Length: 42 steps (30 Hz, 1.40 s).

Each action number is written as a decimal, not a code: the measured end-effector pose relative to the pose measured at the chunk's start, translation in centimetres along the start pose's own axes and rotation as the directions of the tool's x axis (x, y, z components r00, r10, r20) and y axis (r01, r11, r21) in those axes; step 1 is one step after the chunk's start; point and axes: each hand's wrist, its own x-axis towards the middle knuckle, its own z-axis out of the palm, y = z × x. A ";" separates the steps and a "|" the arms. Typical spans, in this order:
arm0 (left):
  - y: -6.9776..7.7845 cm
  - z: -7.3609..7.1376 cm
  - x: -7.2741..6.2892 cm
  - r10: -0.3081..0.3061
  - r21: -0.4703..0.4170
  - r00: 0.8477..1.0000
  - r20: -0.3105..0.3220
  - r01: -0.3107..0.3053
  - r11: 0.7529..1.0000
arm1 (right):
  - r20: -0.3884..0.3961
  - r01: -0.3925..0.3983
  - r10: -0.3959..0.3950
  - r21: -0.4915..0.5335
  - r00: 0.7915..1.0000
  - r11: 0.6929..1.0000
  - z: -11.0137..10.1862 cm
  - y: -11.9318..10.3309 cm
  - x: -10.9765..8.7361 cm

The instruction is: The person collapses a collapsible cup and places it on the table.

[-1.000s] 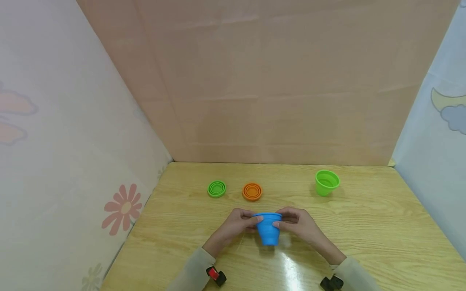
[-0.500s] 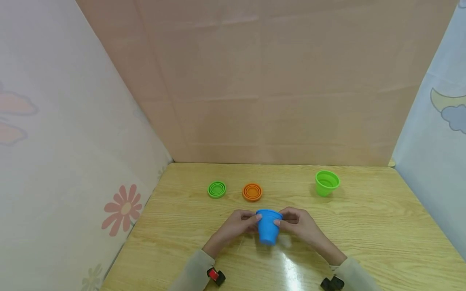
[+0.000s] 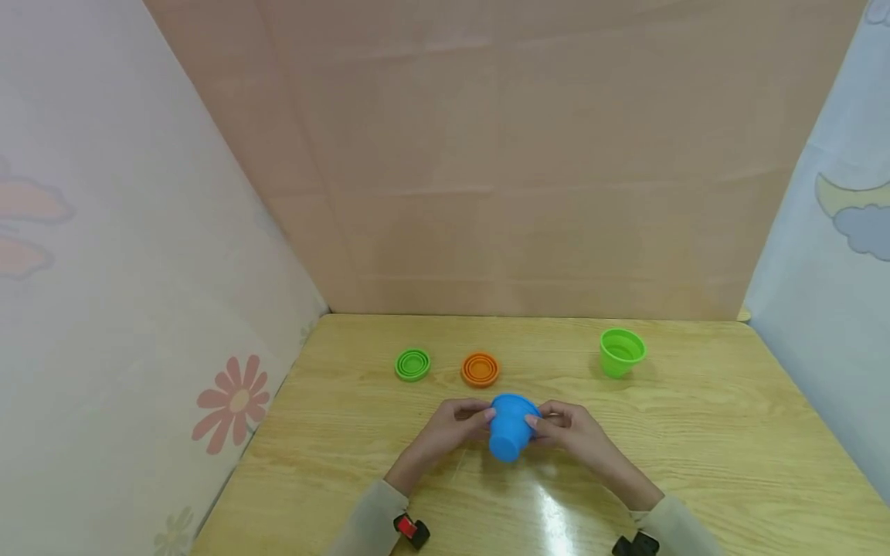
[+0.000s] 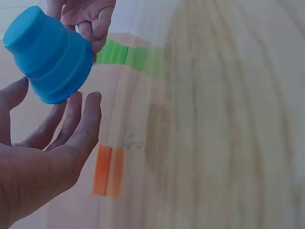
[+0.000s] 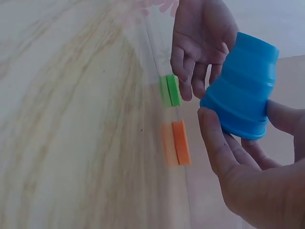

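Note:
A blue collapsible cup (image 3: 511, 427), drawn out to its stepped shape, is held over the table between both hands. Its wide rim points away from the person and its narrow base tips toward them. My left hand (image 3: 448, 429) pinches the rim side from the left, thumb on the outer wall. From the right, my right hand (image 3: 572, 432) grips the same wide end, its thumb (image 5: 286, 117) on the wall and fingers curled under the rim. The stepped rings of the blue cup (image 4: 50, 55) show in the left wrist view. The inside of the cup is hidden.
Behind the hands, a flattened green cup (image 3: 413, 364) and a flattened orange cup (image 3: 480, 370) lie on the wooden table (image 3: 334, 432). An expanded green cup (image 3: 622, 353) stands upright at the back right. Walls enclose the table's left, back and right.
The blue cup has tilted, its base swinging up toward the person and slightly left, so more of its bottom shows. Both hands keep their hold and stay nearly in place.

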 end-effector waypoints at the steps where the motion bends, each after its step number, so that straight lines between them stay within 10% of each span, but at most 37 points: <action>1: 0.0 0.0 0.0 0.005 -0.008 1.000 0.000 -0.005 1.000 | 0.011 0.000 -0.001 0.019 1.000 1.000 0.0 0.0 0.0; 14: -0.3 0.6 0.2 0.033 -0.171 0.999 0.006 -0.031 0.985 | 0.121 -0.084 0.066 0.150 0.990 0.985 0.0 0.5 0.2; 42: -1.4 0.9 0.4 -0.103 -0.381 0.993 0.051 0.114 0.917 | 0.128 -0.148 0.120 0.244 0.985 0.958 -0.4 0.9 0.0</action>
